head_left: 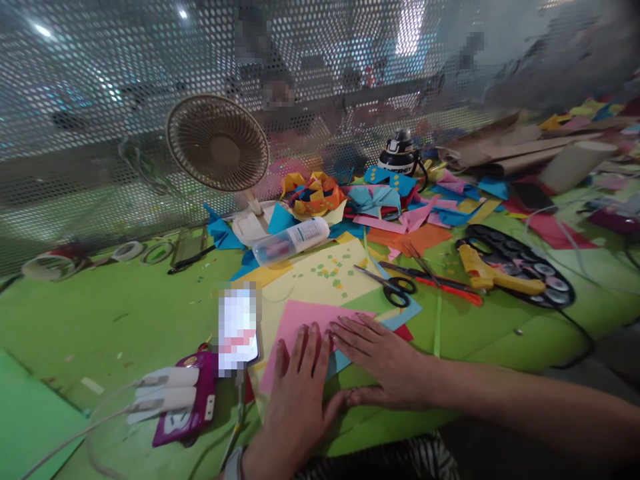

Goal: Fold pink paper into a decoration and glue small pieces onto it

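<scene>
A pink sheet of paper [295,318] lies near the table's front edge, on top of yellow, green and blue sheets. My left hand [300,387] rests flat on it with the fingers stretched out. From the right, my right hand [373,353] also presses flat on the pink paper, fingers spread, its thumb close to the left thumb. Neither hand grips anything. Just beyond is a pale yellow sheet [325,263] scattered with small green and orange paper bits. Black-handled scissors [395,288] lie at its right side.
A lit phone [237,327] and a purple power strip [193,400] with cables sit at left. On the right are a yellow glue gun [490,270] and a black tray [550,273]. A bottle [295,239], fan [220,143] and folded coloured papers [375,200] stand behind.
</scene>
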Demonstrator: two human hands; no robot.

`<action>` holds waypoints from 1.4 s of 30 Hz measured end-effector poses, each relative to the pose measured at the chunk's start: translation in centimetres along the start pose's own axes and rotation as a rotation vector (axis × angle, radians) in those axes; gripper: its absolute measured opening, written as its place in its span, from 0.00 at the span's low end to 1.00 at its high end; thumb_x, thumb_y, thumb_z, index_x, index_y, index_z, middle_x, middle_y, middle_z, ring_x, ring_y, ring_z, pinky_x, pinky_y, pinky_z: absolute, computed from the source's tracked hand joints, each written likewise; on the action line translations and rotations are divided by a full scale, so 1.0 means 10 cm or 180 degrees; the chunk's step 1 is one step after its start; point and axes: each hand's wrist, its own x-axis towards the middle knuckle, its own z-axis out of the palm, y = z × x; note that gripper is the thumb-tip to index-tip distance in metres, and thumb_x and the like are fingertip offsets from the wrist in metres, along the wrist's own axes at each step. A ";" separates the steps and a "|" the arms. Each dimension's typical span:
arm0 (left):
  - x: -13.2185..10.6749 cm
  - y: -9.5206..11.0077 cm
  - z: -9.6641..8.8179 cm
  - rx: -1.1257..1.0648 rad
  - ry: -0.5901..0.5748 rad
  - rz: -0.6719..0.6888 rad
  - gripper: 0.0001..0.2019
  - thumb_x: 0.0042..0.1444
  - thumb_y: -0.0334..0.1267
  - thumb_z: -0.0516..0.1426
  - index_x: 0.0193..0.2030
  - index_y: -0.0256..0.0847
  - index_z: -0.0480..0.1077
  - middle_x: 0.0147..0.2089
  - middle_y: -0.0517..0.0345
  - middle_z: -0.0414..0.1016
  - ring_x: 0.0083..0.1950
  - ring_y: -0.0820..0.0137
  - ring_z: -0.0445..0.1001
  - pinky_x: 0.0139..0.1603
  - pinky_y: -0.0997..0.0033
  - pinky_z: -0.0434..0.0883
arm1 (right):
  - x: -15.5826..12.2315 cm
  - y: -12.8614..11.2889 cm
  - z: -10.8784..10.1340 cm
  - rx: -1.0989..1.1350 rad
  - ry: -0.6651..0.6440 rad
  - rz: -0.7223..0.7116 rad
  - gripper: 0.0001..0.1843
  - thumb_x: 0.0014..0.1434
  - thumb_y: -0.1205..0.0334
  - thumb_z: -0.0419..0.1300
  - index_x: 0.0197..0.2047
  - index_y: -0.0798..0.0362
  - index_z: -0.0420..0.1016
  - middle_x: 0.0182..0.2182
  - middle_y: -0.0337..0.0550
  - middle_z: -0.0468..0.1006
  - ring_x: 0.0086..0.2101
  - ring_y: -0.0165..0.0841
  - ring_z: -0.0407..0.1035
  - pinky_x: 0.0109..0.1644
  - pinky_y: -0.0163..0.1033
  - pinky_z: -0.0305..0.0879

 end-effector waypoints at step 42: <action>-0.01 0.17 -0.14 -0.0042 -0.0162 0.0125 0.47 0.51 0.68 0.38 0.63 0.26 0.53 0.64 0.35 0.54 0.65 0.51 0.52 0.63 0.45 0.46 | -0.24 0.24 -0.12 -0.0429 -0.0008 0.0244 0.47 0.56 0.34 0.42 0.67 0.61 0.40 0.65 0.55 0.44 0.64 0.40 0.37 0.65 0.51 0.32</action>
